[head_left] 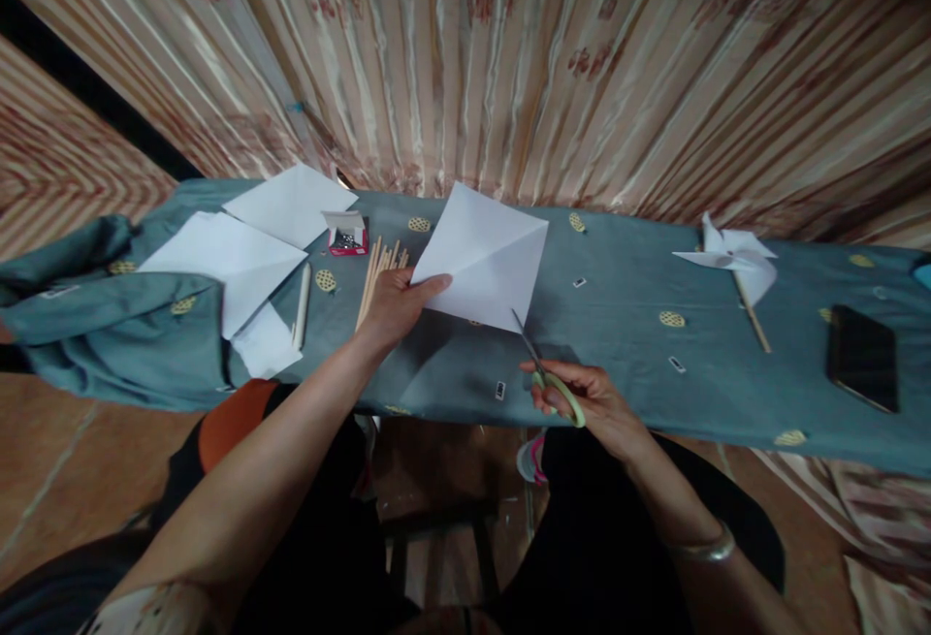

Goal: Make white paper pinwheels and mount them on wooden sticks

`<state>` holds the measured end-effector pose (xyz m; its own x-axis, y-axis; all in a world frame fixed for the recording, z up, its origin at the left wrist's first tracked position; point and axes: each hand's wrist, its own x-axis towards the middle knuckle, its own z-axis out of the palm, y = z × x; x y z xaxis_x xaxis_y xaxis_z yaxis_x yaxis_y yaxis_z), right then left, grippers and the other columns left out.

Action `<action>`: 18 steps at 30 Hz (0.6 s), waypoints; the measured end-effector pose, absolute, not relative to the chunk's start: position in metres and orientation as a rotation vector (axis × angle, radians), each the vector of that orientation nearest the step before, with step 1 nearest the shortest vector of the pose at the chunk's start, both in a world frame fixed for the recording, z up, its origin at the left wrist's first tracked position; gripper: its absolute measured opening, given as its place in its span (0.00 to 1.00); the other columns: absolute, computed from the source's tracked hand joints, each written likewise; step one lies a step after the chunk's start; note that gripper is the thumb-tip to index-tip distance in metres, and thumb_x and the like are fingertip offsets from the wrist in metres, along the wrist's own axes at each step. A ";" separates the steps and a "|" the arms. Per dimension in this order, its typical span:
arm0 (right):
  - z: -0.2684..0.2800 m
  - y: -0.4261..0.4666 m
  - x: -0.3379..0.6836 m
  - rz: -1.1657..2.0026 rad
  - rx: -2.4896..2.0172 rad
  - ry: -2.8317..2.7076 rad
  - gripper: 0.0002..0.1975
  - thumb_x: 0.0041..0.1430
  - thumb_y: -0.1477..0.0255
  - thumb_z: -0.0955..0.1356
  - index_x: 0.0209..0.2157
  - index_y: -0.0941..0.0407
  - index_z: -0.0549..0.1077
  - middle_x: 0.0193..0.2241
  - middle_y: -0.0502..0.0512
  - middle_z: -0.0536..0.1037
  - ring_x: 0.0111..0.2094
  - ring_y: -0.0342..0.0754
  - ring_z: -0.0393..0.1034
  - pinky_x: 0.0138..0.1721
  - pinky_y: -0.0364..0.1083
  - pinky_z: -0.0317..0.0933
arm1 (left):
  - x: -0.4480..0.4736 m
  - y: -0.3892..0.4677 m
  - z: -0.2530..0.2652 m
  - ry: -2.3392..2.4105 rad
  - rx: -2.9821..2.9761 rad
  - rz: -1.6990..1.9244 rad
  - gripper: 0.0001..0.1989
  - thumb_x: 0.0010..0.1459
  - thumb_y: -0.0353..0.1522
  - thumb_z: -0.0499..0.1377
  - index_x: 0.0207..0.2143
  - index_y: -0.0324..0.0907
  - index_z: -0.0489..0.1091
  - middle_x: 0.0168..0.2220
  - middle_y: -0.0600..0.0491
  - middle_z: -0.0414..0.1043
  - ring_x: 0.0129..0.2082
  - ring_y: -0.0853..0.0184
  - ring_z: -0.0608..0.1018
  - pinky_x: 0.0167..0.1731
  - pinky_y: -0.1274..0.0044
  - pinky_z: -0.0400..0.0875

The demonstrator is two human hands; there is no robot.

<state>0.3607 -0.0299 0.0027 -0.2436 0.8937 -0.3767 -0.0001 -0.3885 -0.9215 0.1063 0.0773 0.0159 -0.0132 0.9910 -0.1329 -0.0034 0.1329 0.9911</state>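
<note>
Forearms [280, 456], left hand [399, 303] closed on paper [486, 257], right hand [588, 396] curled around scissors [538, 365]; tablecloth lettering [500, 390] illegible

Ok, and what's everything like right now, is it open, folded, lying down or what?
Paper: creased, opened out, held by the left hand
Scissors: in the right hand, tip at the paper; can't tell if open
Box: lid up, small metal bits inside
Sticks: loose, lying together
Pinwheel: on its stick, lying down
Phone: lying flat, dark
Curtain: hanging in folds
</note>
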 end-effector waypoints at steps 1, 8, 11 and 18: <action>0.003 -0.030 0.361 1.711 -1.336 -1.138 0.26 0.43 0.56 0.77 0.42 0.56 0.79 0.22 0.48 0.72 0.23 0.40 0.61 0.26 0.42 0.58 | 0.106 0.077 0.016 1.269 1.102 1.121 0.16 0.42 0.41 0.68 0.31 0.39 0.79 0.30 0.50 0.80 0.31 0.61 0.78 0.34 0.72 0.72; 0.002 -0.030 0.361 1.698 -1.340 -1.144 0.24 0.43 0.58 0.77 0.42 0.55 0.80 0.22 0.48 0.72 0.23 0.40 0.61 0.25 0.42 0.58 | 0.108 0.077 0.017 1.258 1.114 1.113 0.14 0.41 0.41 0.69 0.29 0.41 0.79 0.30 0.51 0.80 0.33 0.60 0.79 0.34 0.72 0.72; 0.002 -0.030 0.361 1.691 -1.332 -1.151 0.23 0.43 0.58 0.77 0.41 0.55 0.80 0.22 0.49 0.73 0.23 0.40 0.62 0.25 0.42 0.58 | 0.109 0.076 0.017 1.261 1.109 1.110 0.13 0.42 0.40 0.69 0.29 0.41 0.79 0.30 0.51 0.80 0.33 0.60 0.79 0.34 0.72 0.72; 0.001 -0.030 0.360 1.691 -1.346 -1.138 0.25 0.42 0.57 0.77 0.41 0.55 0.80 0.22 0.49 0.72 0.23 0.40 0.62 0.25 0.41 0.58 | 0.109 0.077 0.015 1.259 1.109 1.099 0.15 0.40 0.42 0.69 0.29 0.41 0.79 0.30 0.50 0.80 0.35 0.58 0.79 0.34 0.71 0.73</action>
<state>0.3604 -0.0303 0.0008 -0.2293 0.8986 -0.3742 0.0079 -0.3827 -0.9238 0.1091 0.0771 0.0146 0.0131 0.9903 -0.1384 -0.0037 0.1385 0.9904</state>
